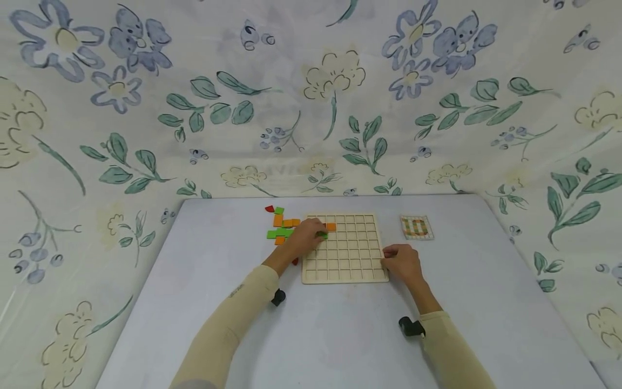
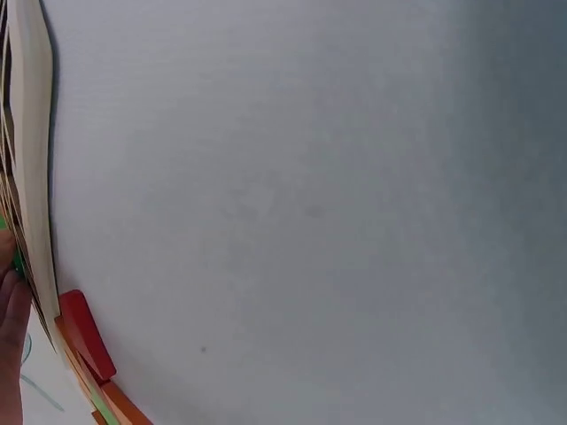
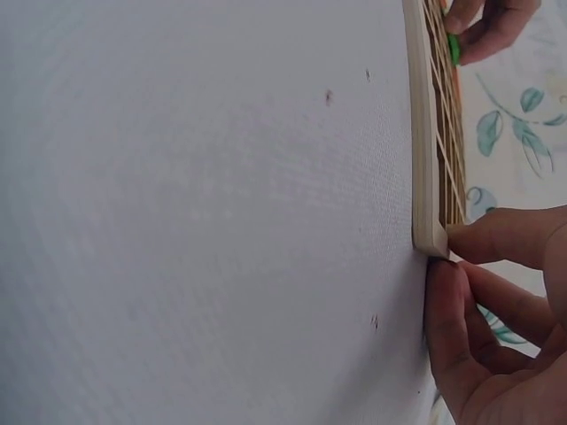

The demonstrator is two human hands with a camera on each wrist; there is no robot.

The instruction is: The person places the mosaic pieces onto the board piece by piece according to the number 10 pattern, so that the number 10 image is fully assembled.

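Note:
A square wooden grid board (image 1: 352, 278) lies on the white table. Over its upper left part, my left hand (image 1: 309, 236) pinches a green tile (image 3: 454, 49) between thumb and fingers, low against the grid. An orange tile (image 1: 331, 227) sits in a cell just beyond those fingers. At the board's right edge, my right hand (image 1: 404, 263) grips the rim, thumb on top and fingertips against the side, as the right wrist view shows. Only the edge of my left hand shows in the left wrist view, near a red piece (image 2: 87, 335) beside the board.
Loose green tiles (image 1: 279, 233), orange tiles (image 1: 278, 220) and a red piece (image 1: 269, 208) lie left of the board, partly behind my left hand. A small patterned card (image 1: 416, 227) rests on the table to the right. Floral cloth (image 1: 311, 124) hangs behind the table.

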